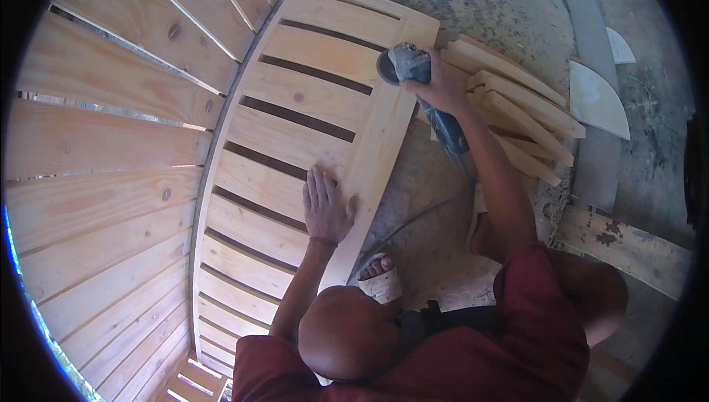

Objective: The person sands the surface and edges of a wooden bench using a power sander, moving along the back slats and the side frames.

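Observation:
A slatted wooden bench-like panel (299, 97) runs lengthwise before me, pale slats with dark gaps joined to a long side rail (380, 136). My left hand (327, 208) lies flat on its slats beside the rail, fingers stretched out, holding nothing. Farther ahead, my right hand (445, 90) is wrapped round a dusty dark-blue angle grinder (447, 130). The grinder's round disc end (387, 67) is over the rail near the panel's far right corner. Whether the disc touches the wood, I cannot tell.
A tall slatted wooden wall (111, 136) rises along the panel's left side. Several cut wooden pieces (528, 110) are stacked on the floor to the right. The grinder's cord (421, 213) trails near my sandalled foot (379, 273). White curved offcuts (597, 99) lie farther right.

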The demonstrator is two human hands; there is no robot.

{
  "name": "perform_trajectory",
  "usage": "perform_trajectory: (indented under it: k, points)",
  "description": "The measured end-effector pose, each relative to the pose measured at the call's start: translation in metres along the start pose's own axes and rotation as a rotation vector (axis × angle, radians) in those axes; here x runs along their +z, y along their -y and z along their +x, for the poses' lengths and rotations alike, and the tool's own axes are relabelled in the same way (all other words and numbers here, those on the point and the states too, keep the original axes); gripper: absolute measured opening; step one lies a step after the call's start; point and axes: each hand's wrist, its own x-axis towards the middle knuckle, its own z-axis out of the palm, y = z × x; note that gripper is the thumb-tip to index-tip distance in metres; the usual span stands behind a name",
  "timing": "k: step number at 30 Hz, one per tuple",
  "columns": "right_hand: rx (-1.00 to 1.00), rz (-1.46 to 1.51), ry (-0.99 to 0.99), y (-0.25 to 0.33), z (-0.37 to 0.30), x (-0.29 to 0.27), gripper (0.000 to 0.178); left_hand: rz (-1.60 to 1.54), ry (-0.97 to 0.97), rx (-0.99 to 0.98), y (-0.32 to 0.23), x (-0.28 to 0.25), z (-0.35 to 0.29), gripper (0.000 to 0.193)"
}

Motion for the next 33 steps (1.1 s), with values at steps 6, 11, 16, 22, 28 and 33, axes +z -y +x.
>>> perform_trajectory:
  k: [6, 11, 16, 22, 28, 33]
  points:
    - [0.142, 0.049, -0.111, -0.025, 0.062, -0.004, 0.109, 0.003, -0.022, 0.099, -0.001, 0.004, 0.043, 0.084]
    - [0.15, 0.113, -0.128, -0.024, 0.107, -0.013, 0.117, 0.019, 0.005, 0.059, -0.002, 0.005, 0.072, 0.085]
    - [0.14, 0.084, -0.249, -0.03, 0.14, -0.023, 0.116, 0.036, 0.053, 0.013, -0.005, 0.007, 0.077, 0.086]
    - [0.16, 0.076, -0.222, -0.016, 0.158, -0.035, 0.116, 0.007, 0.075, 0.017, -0.004, 0.003, 0.079, 0.085]
    - [0.24, 0.119, -0.348, -0.031, 0.138, -0.035, 0.116, 0.111, -0.037, -0.095, 0.044, 0.004, 0.121, 0.085]
    - [0.367, 0.109, -0.366, -0.032, 0.124, -0.044, 0.117, 0.186, -0.08, -0.38, 0.113, -0.015, 0.183, 0.08]
